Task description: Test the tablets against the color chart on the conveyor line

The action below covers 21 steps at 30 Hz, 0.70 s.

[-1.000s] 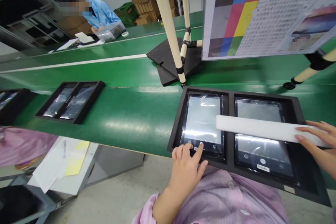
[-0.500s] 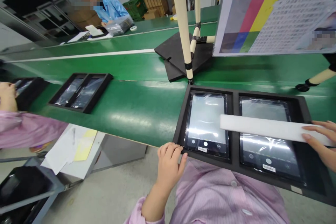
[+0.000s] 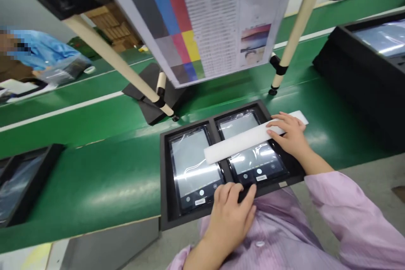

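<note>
A black foam tray (image 3: 164, 177) lies on the green belt and holds two lit tablets, a left tablet (image 3: 194, 168) and a right tablet (image 3: 253, 152). A white foam strip (image 3: 240, 141) lies across the tray. My right hand (image 3: 289, 133) rests flat on the strip's right end, fingers stretched. My left hand (image 3: 232, 209) sits at the tray's near edge between the two tablets, fingers curled, fingertips by the lower edge of the right tablet.
A colour test chart (image 3: 202, 17) hangs on cream poles (image 3: 117, 61) above the green conveyor belt (image 3: 95, 177). Another black tray (image 3: 19, 181) lies at the left, a tall black stack (image 3: 360, 71) at the right. A person in blue (image 3: 38, 50) works at far left.
The view swung right. My left hand moved from the tray's left corner to the middle of its near edge. My right hand still rests on the white strip.
</note>
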Each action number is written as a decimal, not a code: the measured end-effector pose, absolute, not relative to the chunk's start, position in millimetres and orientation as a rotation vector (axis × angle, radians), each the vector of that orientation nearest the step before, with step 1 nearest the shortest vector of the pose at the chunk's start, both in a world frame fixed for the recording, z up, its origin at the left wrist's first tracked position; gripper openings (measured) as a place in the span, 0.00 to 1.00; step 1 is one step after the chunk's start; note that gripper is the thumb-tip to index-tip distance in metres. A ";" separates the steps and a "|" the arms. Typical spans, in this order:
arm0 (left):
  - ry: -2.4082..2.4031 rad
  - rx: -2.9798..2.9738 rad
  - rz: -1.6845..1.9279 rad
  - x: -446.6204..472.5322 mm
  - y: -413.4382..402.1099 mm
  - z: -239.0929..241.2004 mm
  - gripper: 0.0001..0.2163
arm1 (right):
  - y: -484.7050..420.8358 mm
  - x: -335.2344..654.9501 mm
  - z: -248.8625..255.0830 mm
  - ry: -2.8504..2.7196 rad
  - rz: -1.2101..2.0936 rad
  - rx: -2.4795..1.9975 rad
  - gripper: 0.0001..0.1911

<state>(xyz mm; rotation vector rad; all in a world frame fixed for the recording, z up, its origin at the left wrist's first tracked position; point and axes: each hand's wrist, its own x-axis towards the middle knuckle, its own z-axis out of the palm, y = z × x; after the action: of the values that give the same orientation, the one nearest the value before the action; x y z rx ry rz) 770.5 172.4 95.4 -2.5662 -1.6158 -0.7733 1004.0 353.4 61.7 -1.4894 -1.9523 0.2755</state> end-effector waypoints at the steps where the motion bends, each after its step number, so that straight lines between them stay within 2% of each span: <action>1: -1.605 -2.580 -0.727 781.6 179.5 96.4 0.14 | 352.7 1004.6 61.7 -1.953 0.284 -1.486 0.10; 11: -1.680 -2.511 -0.530 809.0 202.4 90.8 0.18 | 352.6 1007.0 58.9 -1.930 0.317 -1.446 0.09; 17: -1.604 -2.588 -0.789 797.8 195.3 101.1 0.13 | 353.8 1010.2 55.8 -1.926 0.308 -1.439 0.08; 21: -1.506 -2.966 -0.943 794.9 194.6 130.8 0.12 | 354.7 1011.4 56.0 -1.917 0.292 -1.429 0.09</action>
<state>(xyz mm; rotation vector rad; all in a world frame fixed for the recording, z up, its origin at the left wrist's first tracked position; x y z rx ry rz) 794.9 194.6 130.8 -2.9656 -1.5061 -0.9434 1011.4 354.7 56.0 -1.4290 -1.9174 0.2922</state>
